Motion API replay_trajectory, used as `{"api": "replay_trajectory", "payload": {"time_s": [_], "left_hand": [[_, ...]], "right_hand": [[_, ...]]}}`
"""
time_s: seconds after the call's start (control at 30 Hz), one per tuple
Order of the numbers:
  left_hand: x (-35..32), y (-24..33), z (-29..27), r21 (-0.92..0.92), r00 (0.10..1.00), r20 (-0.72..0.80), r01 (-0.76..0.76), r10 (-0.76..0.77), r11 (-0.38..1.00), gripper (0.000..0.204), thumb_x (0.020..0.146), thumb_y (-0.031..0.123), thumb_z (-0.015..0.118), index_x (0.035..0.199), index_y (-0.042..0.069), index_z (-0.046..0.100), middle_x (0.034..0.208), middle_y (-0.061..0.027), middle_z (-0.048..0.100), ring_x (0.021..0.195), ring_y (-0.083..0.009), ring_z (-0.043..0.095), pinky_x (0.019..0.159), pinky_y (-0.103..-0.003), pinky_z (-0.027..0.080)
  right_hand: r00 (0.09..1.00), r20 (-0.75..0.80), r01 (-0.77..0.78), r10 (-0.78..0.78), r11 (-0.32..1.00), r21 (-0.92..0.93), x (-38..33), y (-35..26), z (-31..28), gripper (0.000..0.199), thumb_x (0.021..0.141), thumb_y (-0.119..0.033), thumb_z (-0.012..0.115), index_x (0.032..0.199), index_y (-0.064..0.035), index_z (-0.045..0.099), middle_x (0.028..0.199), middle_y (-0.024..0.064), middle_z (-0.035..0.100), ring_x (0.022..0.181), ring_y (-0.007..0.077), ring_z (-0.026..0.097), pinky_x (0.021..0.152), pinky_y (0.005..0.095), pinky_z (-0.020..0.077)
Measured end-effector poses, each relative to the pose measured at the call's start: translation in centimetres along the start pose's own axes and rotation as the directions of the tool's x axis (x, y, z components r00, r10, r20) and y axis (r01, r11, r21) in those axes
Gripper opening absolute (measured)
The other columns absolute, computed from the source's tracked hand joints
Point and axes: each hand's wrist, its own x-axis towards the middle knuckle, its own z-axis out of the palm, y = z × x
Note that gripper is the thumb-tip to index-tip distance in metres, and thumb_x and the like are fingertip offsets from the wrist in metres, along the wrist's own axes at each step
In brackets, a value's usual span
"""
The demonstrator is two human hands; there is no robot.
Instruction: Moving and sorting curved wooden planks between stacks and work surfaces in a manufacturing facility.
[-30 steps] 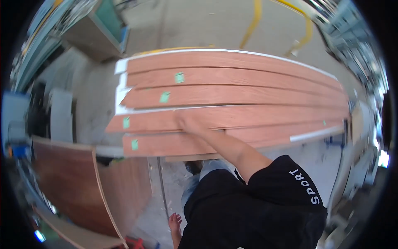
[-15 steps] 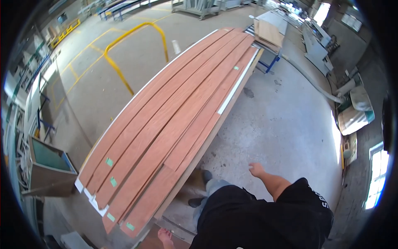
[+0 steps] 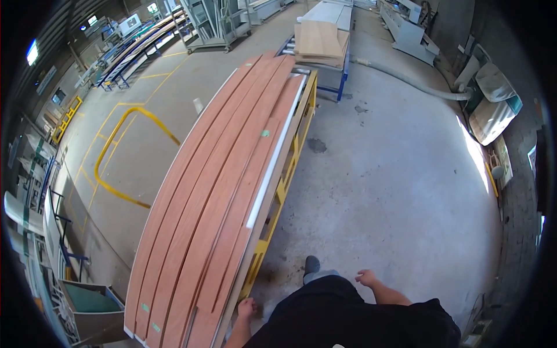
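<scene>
Long reddish-brown wooden planks (image 3: 200,191) lie side by side in a stack, with small green labels (image 3: 265,133) on several. My left hand (image 3: 246,307) hangs beside the stack's right edge with its fingers curled, and I see nothing in it. Whether it touches the edge I cannot tell. My right hand (image 3: 366,278) is held out over the floor to the right of the stack. Its fingers are loosely apart and hold nothing. A white strip (image 3: 275,153) runs along the right side of the planks.
A yellow frame (image 3: 268,232) supports the stack. At its far end stands a roller table with wooden boards (image 3: 318,42) on it. A yellow rail (image 3: 100,165) rises at the left. A grey hose (image 3: 406,77) crosses the floor at the right. A green-lined bin (image 3: 93,304) is at lower left.
My view has turned left and moved forward along the stack. The left hand now shows beside the stack's right edge; the right hand appears lower in view.
</scene>
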Motion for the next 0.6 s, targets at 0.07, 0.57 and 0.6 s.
{"api": "replay_trajectory", "payload": {"time_s": [0.07, 0.57, 0.6], "left_hand": [[4.3, 4.0, 4.0, 0.306, 0.958, 0.193, -0.266, 0.215, 0.914, 0.017, 0.092, 0.021, 0.062, 0.087, 0.005, 0.065, 0.077, -0.0019, 0.062, 0.065, -0.013, 0.058, 0.057, -0.028, 0.047], [20.8, 21.3, 19.6, 0.622, 0.968, 0.25, -0.16, -0.001, 0.766, 0.03, 0.093, 0.03, 0.06, 0.099, 0.002, 0.068, 0.086, -0.0074, 0.069, 0.078, -0.0176, 0.065, 0.07, -0.035, 0.052], [20.7, 22.4, 20.8, 0.575, 0.968, 0.24, -0.077, -0.078, 0.815, 0.031, 0.093, 0.033, 0.058, 0.099, 0.004, 0.068, 0.086, -0.0072, 0.069, 0.077, -0.0187, 0.065, 0.069, -0.036, 0.052]], "right_hand": [[0.998, -0.038, -0.039, 0.043, 0.994, 0.1, 4.0, -1.7, -4.3, 0.056, 0.069, -0.033, 0.074, 0.118, -0.0055, 0.066, 0.114, 0.019, 0.067, 0.108, 0.0335, 0.063, 0.095, 0.0402, 0.0493], [0.987, -0.097, 0.16, -0.127, 0.758, 0.632, 22.1, -33.7, -25.8, 0.047, 0.086, -0.013, 0.066, 0.129, 0.0023, 0.053, 0.088, 0.0078, 0.069, 0.07, 0.0108, 0.061, 0.063, 0.0249, 0.0515], [0.986, -0.108, 0.166, -0.126, 0.771, 0.614, 23.9, -34.8, -26.7, 0.047, 0.086, -0.013, 0.066, 0.129, 0.0024, 0.054, 0.087, 0.0074, 0.069, 0.07, 0.0107, 0.061, 0.064, 0.0249, 0.0515]]}}
